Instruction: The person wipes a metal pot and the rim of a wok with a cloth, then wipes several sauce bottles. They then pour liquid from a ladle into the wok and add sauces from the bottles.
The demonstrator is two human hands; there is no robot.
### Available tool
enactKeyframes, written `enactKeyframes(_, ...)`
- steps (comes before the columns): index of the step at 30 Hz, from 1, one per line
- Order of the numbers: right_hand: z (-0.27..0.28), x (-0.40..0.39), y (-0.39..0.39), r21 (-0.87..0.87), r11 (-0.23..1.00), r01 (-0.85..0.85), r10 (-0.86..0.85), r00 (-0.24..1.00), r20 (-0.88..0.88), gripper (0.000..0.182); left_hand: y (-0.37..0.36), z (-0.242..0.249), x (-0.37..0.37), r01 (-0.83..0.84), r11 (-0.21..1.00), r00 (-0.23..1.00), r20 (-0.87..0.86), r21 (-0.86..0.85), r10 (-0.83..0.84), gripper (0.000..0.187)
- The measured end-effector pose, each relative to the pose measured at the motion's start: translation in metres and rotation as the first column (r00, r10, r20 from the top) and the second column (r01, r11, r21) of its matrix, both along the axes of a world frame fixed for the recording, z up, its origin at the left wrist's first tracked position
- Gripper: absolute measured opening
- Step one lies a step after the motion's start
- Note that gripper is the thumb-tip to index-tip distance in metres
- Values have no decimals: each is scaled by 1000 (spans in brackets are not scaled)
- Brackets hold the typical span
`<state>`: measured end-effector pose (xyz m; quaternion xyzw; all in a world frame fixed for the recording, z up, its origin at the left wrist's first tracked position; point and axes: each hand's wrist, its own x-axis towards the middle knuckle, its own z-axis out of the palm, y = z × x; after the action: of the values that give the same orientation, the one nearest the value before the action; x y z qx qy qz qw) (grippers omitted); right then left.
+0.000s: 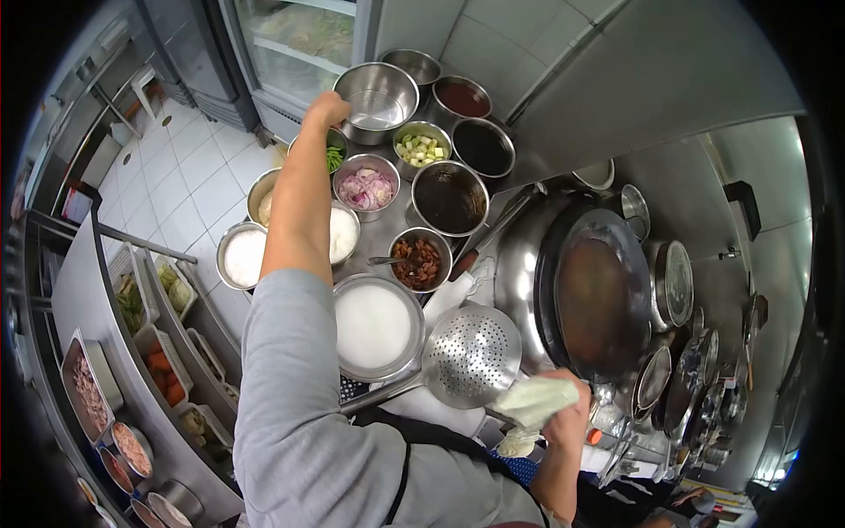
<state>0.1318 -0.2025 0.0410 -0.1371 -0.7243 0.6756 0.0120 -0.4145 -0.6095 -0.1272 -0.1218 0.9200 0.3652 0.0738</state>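
My left hand [329,109] is stretched far forward, its fingers closed at the left rim of a steel pot [377,123]. That pot looks bare inside, with a shiny bottom. A whitish cloth [537,400] is bunched in my right hand [570,414], slightly blurred, beside a perforated steel strainer [472,352]. Under and around my left forearm stand bowls of sliced red onion [366,188], chopped pale green vegetable [421,150] and green pieces [334,157], the last partly hidden by my arm.
A wok [603,290] sits on the stove at right. Nearby are a pot of white contents [373,326], a bowl of brown pieces with a spoon [417,262], and pots of dark sauce [483,147]. Vegetable trays [163,361] line the left counter; a glass-door fridge [295,44] stands behind.
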Motion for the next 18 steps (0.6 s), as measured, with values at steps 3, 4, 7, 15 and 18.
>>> enactKeyframes(3,2,-51,-22,3,979,-206,205,977,62,33,13,19,28,-49,996,992,-117,-79,39,78)
enactKeyframes(4,4,-74,-32,67,960,-273,275,961,-21,36,15,20,33,-52,994,989,-141,-94,38,76)
enactKeyframes(7,7,-145,-52,-25,957,-290,290,957,-17,30,13,44,42,-13,999,999,-52,45,16,73)
enactKeyframes(15,13,-392,-97,-233,961,-151,89,962,-260,22,0,32,30,79,992,990,-106,-101,-90,81)
enactKeyframes(18,-30,-454,-114,72,985,-159,170,970,-172,31,4,40,50,160,982,978,-118,-103,-172,92)
